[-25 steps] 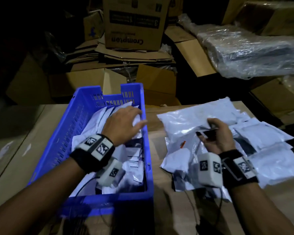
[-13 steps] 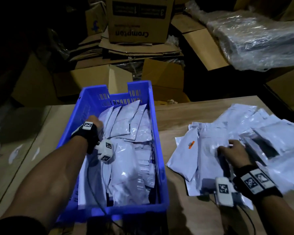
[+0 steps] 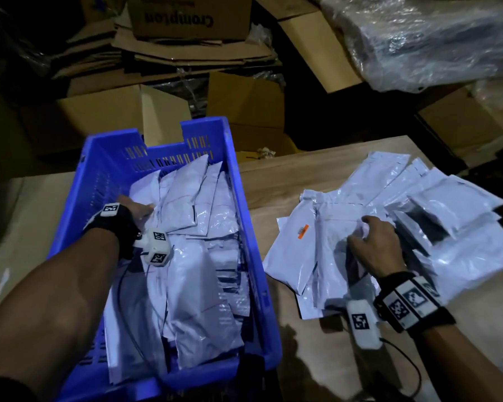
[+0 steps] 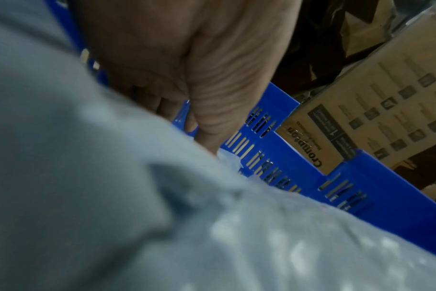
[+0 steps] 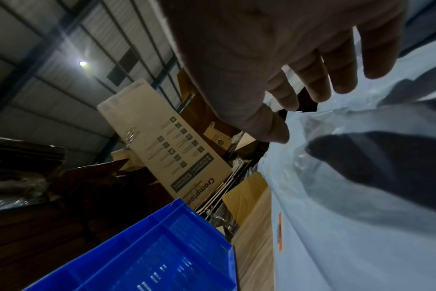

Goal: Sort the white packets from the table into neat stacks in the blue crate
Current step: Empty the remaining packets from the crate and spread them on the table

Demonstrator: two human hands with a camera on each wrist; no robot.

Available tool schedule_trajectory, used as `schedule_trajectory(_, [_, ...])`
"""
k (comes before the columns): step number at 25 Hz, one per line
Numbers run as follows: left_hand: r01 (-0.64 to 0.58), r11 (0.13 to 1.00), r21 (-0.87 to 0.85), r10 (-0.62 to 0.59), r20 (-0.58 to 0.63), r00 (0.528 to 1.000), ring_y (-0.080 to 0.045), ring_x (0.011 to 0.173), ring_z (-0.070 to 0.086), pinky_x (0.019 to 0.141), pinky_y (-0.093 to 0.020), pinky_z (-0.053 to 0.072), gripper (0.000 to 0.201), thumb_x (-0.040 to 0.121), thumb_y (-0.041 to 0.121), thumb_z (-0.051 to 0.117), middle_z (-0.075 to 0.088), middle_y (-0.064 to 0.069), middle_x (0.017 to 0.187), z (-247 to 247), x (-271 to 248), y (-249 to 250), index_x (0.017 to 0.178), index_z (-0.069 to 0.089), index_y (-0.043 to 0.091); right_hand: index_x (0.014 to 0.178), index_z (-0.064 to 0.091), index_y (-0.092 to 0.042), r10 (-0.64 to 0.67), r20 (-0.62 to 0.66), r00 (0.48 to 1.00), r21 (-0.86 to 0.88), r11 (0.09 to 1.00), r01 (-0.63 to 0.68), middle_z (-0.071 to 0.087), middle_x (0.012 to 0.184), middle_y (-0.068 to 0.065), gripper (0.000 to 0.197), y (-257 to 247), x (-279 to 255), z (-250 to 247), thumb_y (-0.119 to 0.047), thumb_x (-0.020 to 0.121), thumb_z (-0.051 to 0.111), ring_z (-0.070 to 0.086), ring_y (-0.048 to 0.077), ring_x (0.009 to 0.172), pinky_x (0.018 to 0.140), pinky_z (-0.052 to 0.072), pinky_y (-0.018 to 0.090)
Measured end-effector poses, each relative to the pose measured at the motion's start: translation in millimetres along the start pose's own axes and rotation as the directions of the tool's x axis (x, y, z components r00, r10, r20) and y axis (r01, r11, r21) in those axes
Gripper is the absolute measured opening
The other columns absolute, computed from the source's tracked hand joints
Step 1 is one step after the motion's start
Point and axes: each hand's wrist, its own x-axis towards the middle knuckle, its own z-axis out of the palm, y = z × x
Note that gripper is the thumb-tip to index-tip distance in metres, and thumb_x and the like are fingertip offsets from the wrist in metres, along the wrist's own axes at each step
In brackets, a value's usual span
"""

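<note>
Now my right hand (image 3: 373,248) rests on the white packets (image 3: 343,242) on the table (image 3: 288,175), fingers loosely curled, nothing pinched yet — I should take one cleanly, while my left hand (image 3: 137,210), fingers hidden, steadies the blue crate (image 3: 262,274) stack.

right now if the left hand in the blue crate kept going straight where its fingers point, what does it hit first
Probably the far slotted wall of the blue plastic crate; the left hand points along the white plastic packets toward it, though depth is unclear.

Left hand (image 3: 137,210) at centre left of the head view, forearm reaching up from lower left, fingers pointing downward and out of sight; right hand (image 3: 373,245) at centre right, palm down, fingers (image 5: 321,78) loosely spread and bent.
</note>
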Motion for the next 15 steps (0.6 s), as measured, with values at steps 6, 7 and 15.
schedule_trajectory(6, [0.078, 0.983, -0.165, -0.079, 0.003, 0.997, -0.034, 0.113, 0.06, 0.085, -0.039, 0.053, 0.087, 0.071, 0.037, 0.085, 0.055, -0.02, 0.132, -3.0, -28.8, 6.9, 0.135, 0.045, -0.007, 0.133, 0.054, -0.007, -0.235, -0.024, 0.972, 0.055, 0.97, 0.236, 0.054, 0.135, 0.014, 0.048, -26.3, -22.5, -8.0, -0.024, 0.089, 0.061, 0.042, 0.031, 0.129, 0.107, 0.031, 0.041])
schedule_trajectory(7, [0.065, 0.988, -0.142, -0.075, -0.072, 0.995, -0.036, 0.124, 0.052, 0.096, -0.044, 0.049, 0.098, 0.071, 0.035, 0.085, 0.044, -0.021, 0.144, -8.2, -34.8, 10.5, 0.144, 0.033, -0.006, 0.132, 0.054, -0.007, -0.273, -0.028, 0.962, 0.065, 0.959, 0.274, 0.055, 0.135, 0.013, 0.047, -29.8, -25.8, -8.5, -0.025, 0.089, 0.061, 0.042, 0.03, 0.129, 0.107, 0.031, 0.041])
schedule_trajectory(15, [-0.437, 0.756, -0.487, 0.255, -0.397, 0.882, -0.02, 0.079, 0.05, 0.053, -0.022, 0.039, 0.018, 0.087, 0.0, 0.062, 0.055, -0.013, 0.086, -58.6, -106.8, 51.1, 0.1, 0.064, -0.013, 0.136, 0.05, -0.015, -0.429, 0.063, 0.901, 0.23, 0.885, 0.405, 0.054, 0.135, 0.004, 0.046, -76.1, -47.5, -18.8, -0.018, 0.092, 0.063, 0.047, 0.021, 0.127, 0.103, 0.036, 0.035])
